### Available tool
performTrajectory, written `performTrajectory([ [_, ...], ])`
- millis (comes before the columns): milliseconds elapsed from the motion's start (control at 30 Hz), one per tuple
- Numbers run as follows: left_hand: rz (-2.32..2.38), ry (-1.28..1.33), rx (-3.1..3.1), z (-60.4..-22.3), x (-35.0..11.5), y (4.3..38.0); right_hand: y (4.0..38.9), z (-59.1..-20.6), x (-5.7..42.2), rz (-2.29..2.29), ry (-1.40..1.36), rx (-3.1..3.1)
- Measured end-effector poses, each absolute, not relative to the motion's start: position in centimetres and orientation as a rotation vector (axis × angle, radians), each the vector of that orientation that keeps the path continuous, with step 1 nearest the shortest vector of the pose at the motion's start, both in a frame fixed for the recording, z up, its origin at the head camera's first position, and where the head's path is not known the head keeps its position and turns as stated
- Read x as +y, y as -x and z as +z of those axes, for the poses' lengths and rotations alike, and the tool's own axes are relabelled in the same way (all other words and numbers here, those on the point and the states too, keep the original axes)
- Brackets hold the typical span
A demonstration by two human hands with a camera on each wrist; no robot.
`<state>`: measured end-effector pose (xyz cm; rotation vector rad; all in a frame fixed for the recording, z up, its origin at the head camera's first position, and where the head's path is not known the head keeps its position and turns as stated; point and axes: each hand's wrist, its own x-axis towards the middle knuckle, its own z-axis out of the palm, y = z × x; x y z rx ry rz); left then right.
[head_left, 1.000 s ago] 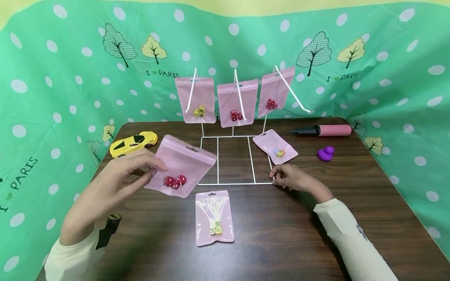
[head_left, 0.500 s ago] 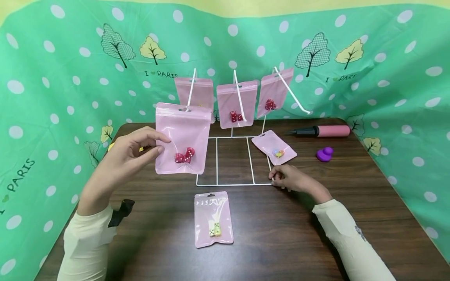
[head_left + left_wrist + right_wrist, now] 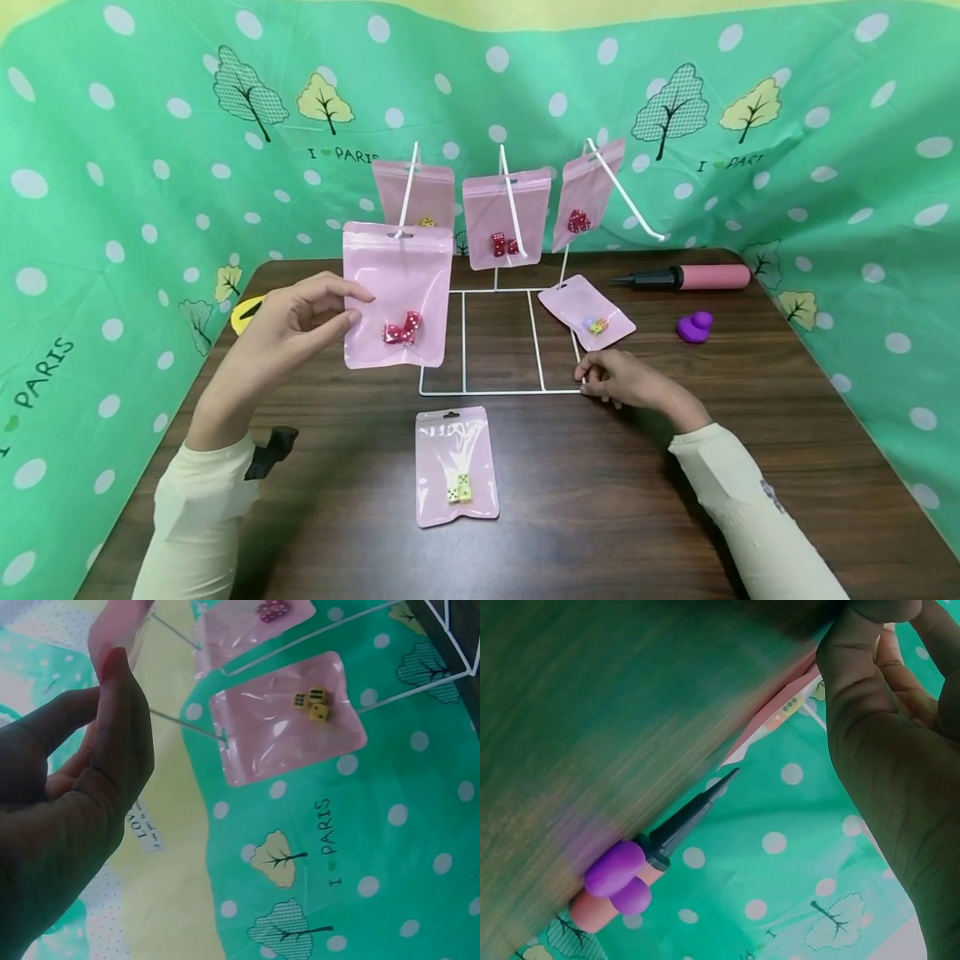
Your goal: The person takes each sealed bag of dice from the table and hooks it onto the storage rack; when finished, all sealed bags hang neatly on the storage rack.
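Note:
My left hand [image 3: 292,333] pinches the left edge of a pink zip bag [image 3: 390,271] with red dice in its bottom. The bag hangs upright, its top slot at the tip of the left hook [image 3: 408,187] of a white wire rack [image 3: 480,392]; whether the tip is through the slot I cannot tell. Behind it on that hook is a bag with yellow dice [image 3: 289,742]. One red-dice bag [image 3: 495,208] hangs on the middle hook, another [image 3: 581,192] on the right hook. My right hand [image 3: 637,385] pinches the rack base's front right corner.
A bag with yellow dice [image 3: 442,450] lies flat in front of the rack. Another with colourful dice [image 3: 577,304] lies over the base's right side. Further right are a pink and black pump [image 3: 705,277] and a purple duck-shaped toy [image 3: 694,327]. A yellow toy car [image 3: 243,315] is mostly hidden.
My left hand has raised the red-dice bag and moved it right, from low and tilted to upright at the left hook's tip. My right hand has stayed on the rack's corner.

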<state>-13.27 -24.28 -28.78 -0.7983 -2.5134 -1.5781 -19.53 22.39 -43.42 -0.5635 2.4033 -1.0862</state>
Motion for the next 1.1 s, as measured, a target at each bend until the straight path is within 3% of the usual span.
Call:
performTrajectory([
  [267, -1.438, 0.611, -2.553, -29.9, -23.3, 16.9, 19.6, -43.6, 22.5, -1.097, 0.576, 2.378],
  [600, -1.609, 0.449, -2.505, -30.6, -22.4, 23.4, 19.7, -44.2, 22.5, -1.108, 0.560, 2.376],
  [1100, -1.704, 0.410, -2.415, -31.7, -22.6, 24.4, 19.7, -43.8, 22.3, -1.093, 0.554, 2.385],
])
